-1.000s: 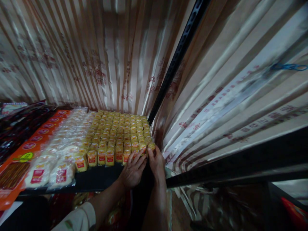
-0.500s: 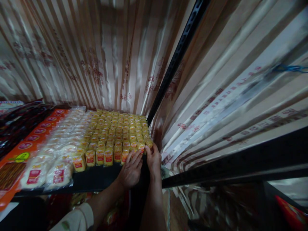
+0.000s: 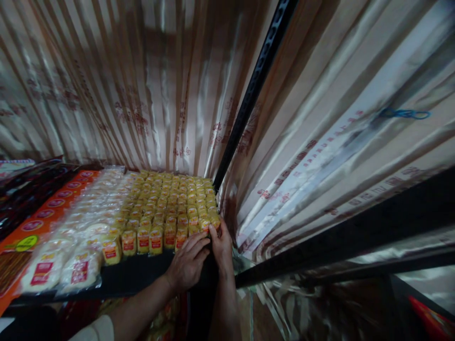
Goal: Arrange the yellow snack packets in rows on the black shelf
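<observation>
Small yellow snack packets (image 3: 170, 201) with red-and-white labels stand in tight rows on a dark shelf (image 3: 138, 274). My left hand (image 3: 188, 263) reaches in from the lower left, its fingers stretched out against the front of the rows near the right end. At the front right corner my right hand (image 3: 222, 246) has its thumb and fingers around a yellow packet (image 3: 214, 219). The fingers partly cover the corner packets, so their lower parts are hidden.
Clear bags of white round cakes (image 3: 80, 267) lie left of the yellow rows, beside orange packages (image 3: 59, 199) and dark packages (image 3: 24, 199). A black perforated post (image 3: 249, 99) rises at the corner. Printed pale curtains (image 3: 159, 109) hang behind; a black beam (image 3: 341, 237) runs right.
The view has shifted slightly, so the shelf appears lower and further left. Both hands stay at the front right corner; the left fingers sit a little lower against the packets.
</observation>
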{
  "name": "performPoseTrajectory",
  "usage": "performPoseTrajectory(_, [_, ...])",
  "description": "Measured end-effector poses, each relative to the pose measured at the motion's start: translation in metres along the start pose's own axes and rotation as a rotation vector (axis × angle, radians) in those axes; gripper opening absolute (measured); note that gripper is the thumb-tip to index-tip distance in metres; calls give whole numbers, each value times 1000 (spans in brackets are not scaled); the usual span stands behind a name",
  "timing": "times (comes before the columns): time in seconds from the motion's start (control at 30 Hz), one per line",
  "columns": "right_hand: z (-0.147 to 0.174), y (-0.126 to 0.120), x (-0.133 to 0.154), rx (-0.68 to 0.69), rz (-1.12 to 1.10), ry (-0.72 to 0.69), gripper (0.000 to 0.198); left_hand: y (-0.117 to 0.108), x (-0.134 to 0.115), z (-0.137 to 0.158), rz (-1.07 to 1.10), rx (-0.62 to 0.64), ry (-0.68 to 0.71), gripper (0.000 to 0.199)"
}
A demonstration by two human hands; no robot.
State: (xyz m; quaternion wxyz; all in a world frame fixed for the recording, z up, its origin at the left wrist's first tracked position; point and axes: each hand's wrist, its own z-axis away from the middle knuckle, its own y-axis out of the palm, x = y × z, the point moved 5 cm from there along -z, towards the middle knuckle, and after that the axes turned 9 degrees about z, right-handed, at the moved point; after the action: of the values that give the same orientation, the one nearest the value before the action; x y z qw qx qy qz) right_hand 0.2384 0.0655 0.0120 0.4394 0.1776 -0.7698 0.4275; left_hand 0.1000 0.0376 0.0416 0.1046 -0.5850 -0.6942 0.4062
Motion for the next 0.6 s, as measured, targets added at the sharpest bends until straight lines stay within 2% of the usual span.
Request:
performPoseTrajectory(0.1, [0,3,-2,34,-45,12,53,-15,7,-32,-17,2,-56,37])
performPoseTrajectory(0.2, [0,2,-2,-7,-41,8,55,-17,33,-75,-113,19,-182,39])
performPoseTrajectory(0.3, [1,2,-1,-28,-40,-9,54,3,61,-112,-171,146,-147,43])
performPoseTrajectory(0.43, [1,3,0,-2,-69,-22,51,35,95,-136,-226,319,-176,43])
performPoseTrajectory(0.6, [0,3,0,-4,-68,0,51,42,102,-146,-278,335,-180,37])
